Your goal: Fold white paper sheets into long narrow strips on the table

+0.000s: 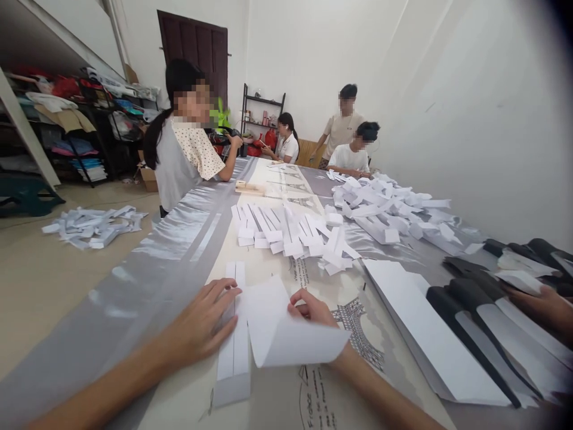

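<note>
There are three paper heaps (290, 236), one door (192, 40), one table (111, 334).

A dark, probably wooden door (194, 40) breaks the white wall (304, 54).

A smooth, matt paper sheet (295, 340) and folded paper strip (233, 358) contrast with a glossy, plastic-looking tablecloth (147, 286) — its left side rippled with sheen — while the far door (197, 39) looks wooden, the wall (295, 48) matt.
</note>
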`<state>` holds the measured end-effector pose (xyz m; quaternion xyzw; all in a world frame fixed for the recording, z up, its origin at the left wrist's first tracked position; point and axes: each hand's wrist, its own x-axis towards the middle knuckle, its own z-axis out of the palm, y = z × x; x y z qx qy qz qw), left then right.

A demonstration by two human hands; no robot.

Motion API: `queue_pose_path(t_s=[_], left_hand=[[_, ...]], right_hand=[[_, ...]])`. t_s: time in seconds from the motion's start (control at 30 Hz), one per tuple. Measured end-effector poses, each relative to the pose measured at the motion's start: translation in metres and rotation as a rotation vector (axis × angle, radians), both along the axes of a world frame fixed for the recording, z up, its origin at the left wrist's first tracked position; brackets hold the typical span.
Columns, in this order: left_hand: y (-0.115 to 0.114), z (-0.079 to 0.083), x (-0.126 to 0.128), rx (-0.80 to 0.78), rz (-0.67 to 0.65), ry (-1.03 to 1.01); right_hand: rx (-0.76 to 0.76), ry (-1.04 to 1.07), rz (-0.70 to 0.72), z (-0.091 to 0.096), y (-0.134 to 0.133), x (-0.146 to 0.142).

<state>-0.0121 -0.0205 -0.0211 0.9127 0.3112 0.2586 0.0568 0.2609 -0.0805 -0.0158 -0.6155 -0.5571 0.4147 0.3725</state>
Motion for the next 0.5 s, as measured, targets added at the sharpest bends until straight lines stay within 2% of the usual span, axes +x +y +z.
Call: queue_pose_path(t_s=[0.1,0.2,0.27,0.37,0.5], left_hand=[[-0.006,0.004,0.002,-0.005,-0.049,-0.013],[-0.013,0.008,0.005,-0.021,-0.189,0.067],[-0.014,0.009,0.007,-0.034,-0.250,0.132],[-0.015,0.008,0.008,-0.056,-0.254,0.154],[-0.015,0.011,0.007,-0.075,-0.245,0.143]], right_hand=[[0.118,-0.202,0.070,0.003,-0.004,0.002],[0.183,-0.468,0.112,0.006,-0.007,0.004],[0.204,-0.571,0.105,0.006,-0.007,0.004],[0.254,-0.601,0.083,0.006,-0.007,0.005],[0.279,-0.440,0.118,0.015,-0.013,0.002]])
